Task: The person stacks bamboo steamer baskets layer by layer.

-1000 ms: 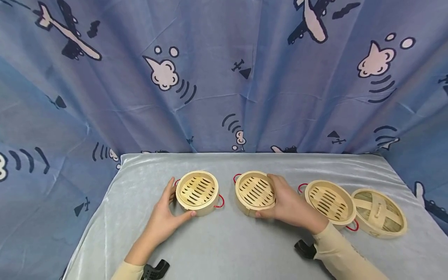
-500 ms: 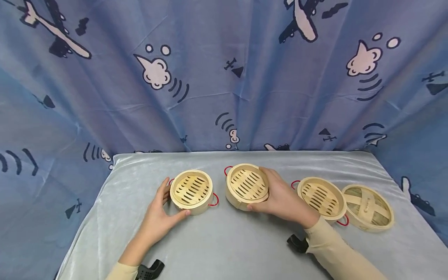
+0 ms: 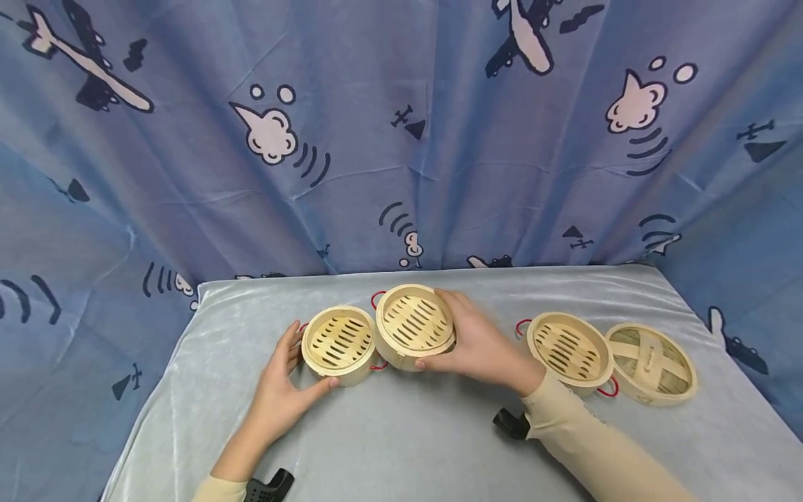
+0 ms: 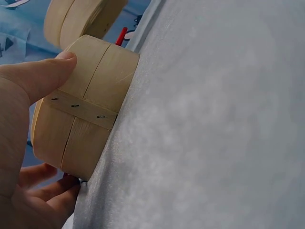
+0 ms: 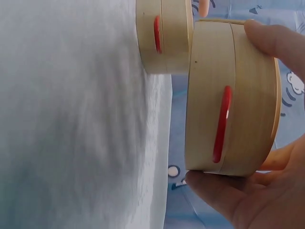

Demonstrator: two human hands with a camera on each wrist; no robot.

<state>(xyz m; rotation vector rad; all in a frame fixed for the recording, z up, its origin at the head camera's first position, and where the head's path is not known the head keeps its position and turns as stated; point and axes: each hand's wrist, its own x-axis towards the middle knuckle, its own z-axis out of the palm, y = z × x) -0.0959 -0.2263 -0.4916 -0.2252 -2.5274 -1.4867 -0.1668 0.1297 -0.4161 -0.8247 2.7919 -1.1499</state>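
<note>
My left hand (image 3: 284,392) holds a round bamboo steamer basket (image 3: 341,341) by its side, thumb at the front and fingers behind. That basket rests on the cloth, its slatted floor facing up. A second bamboo steamer basket (image 3: 414,324) is gripped by my right hand (image 3: 479,345), thumb on the near side. It is tilted and raised off the table, close to the left basket's upper right side. In the right wrist view the lifted steamer basket (image 5: 209,100) shows a red loop handle (image 5: 222,124) on its wall.
To the right stands another bamboo steamer basket (image 3: 567,348) with red loops. A woven bamboo lid (image 3: 652,366) lies beside it. Grey velvety cloth (image 3: 401,439) covers the table, and a blue curtain (image 3: 351,139) hangs along its back edge.
My right hand has lifted its steamer basket and carried it left, toward the other one. The left hand keeps its hold on its basket. The head view has shifted slightly.
</note>
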